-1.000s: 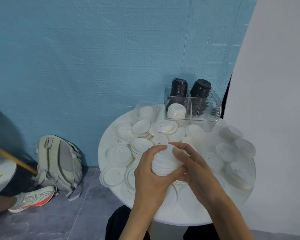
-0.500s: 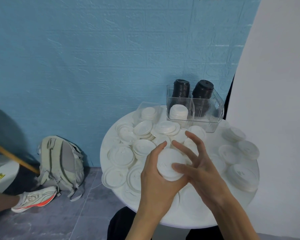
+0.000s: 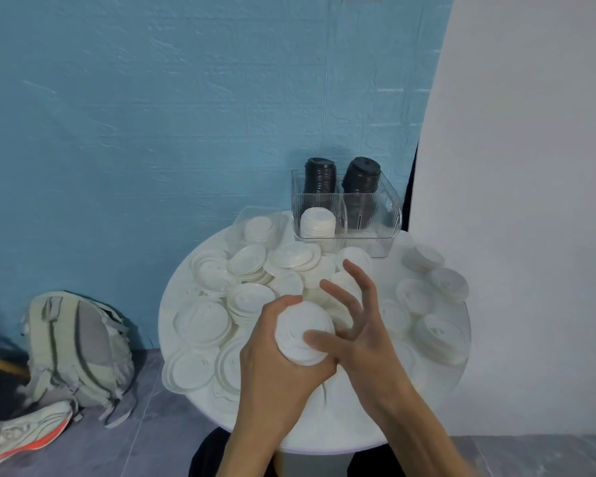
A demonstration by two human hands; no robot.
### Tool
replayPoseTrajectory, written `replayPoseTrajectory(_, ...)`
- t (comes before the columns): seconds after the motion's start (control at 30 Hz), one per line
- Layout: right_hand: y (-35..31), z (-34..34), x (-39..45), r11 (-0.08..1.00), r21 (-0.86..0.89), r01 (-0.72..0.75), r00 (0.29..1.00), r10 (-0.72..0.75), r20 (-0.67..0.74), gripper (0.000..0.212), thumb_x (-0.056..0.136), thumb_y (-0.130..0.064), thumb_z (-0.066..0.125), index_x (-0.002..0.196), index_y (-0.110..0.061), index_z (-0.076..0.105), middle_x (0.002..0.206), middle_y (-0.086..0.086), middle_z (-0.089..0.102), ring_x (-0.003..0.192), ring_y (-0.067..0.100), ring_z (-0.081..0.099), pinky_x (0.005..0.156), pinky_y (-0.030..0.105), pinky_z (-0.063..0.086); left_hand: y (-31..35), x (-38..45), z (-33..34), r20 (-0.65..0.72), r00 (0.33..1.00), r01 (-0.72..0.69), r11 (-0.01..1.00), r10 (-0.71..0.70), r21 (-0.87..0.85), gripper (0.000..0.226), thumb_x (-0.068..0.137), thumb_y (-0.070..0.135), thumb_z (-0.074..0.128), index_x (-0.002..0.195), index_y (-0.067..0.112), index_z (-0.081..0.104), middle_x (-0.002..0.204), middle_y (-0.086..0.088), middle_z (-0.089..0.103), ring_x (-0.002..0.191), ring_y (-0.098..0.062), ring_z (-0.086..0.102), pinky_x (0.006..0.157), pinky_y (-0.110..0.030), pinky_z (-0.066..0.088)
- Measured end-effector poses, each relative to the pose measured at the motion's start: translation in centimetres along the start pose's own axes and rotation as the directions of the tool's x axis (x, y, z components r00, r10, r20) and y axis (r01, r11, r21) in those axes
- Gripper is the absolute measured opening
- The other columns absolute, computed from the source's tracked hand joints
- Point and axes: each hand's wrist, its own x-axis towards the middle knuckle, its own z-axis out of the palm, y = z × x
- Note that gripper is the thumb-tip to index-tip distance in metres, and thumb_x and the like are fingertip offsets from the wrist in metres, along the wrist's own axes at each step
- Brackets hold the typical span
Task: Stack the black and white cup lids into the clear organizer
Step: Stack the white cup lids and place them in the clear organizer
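My left hand (image 3: 283, 366) grips a stack of white lids (image 3: 303, 333), right hand (image 3: 355, 325) spread, thumb on top; black stacks (image 3: 341, 177) already fill the organizer (image 3: 389, 228) (many white lids (image 3: 252, 266) still crowd the counter (image 3: 351, 428))

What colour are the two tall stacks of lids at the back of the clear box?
Black, both stacks, seen in the head view.

White lids (image 3: 305, 333): thin plastic, smooth, a bit shiny. Black lids (image 3: 320, 175): plastic, dull, ridged at the sides. Organizer (image 3: 389, 215): clear plastic, shiny, with fine lines on its walls. Table (image 3: 344, 425): smooth, white, a little glossy. Wall (image 3: 152, 115): blue, rough and bumpy. Backpack (image 3: 80, 342): soft grey cloth. Floor (image 3: 117, 442): grey, dull.
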Motion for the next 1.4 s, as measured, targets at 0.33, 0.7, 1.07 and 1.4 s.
replayPoseTrajectory(0.33,-1.7,-5.4,0.6,0.883,-0.461,0.090,0.972,-0.180,-0.154,0.048,0.080,-0.034,0.083,0.123,-0.038,0.061,0.121,-0.015,0.067,0.098,0.009,0.070,0.075,0.034,0.061,1.2,2.4,1.6,0.038,0.999,-0.021,1.000,0.022,-0.011,0.071,0.055,0.042,0.095,0.112,0.052,0.052,0.112,0.044,0.056,0.102,0.018,0.055,0.079,-0.001,0.041)
replayPoseTrajectory(0.7,0.4,-16.8,-1.6,0.494,-0.826,-0.272,0.899,-0.175,-0.401,0.070,0.074,-0.070,0.070,0.136,-0.042,0.051,0.141,-0.005,0.052,0.125,0.021,0.050,0.108,0.050,0.040,2.6,3.3,5.2,0.153,0.988,-0.011,1.000,0.014,-0.016,0.074,0.058,0.040,0.095,0.116,0.048,0.051,0.107,0.031,0.061,0.099,0.020,0.053,0.075,0.001,0.038)
replayPoseTrajectory(1.07,2.4,-17.6,-1.4,0.393,-0.839,-0.377,0.897,-0.073,-0.437,0.074,0.077,-0.059,0.077,0.142,-0.040,0.048,0.140,-0.005,0.055,0.132,0.025,0.042,0.104,0.043,0.028,2.5,3.2,6.0,0.178,0.984,0.015,0.999,-0.008,-0.039,0.073,0.060,0.037,0.096,0.119,0.046,0.052,0.107,0.029,0.062,0.099,0.020,0.053,0.075,0.000,0.039)
replayPoseTrajectory(1.4,2.7,-17.5,-1.8,0.503,-0.825,-0.259,0.922,-0.124,-0.366,0.056,0.070,-0.044,0.088,0.121,-0.039,0.065,0.125,-0.014,0.057,0.118,0.017,0.052,0.101,0.036,0.035,2.0,2.9,5.7,0.186,0.982,0.035,0.999,-0.031,-0.020,0.073,0.061,0.036,0.096,0.119,0.045,0.052,0.106,0.030,0.061,0.098,0.023,0.051,0.075,0.002,0.038)
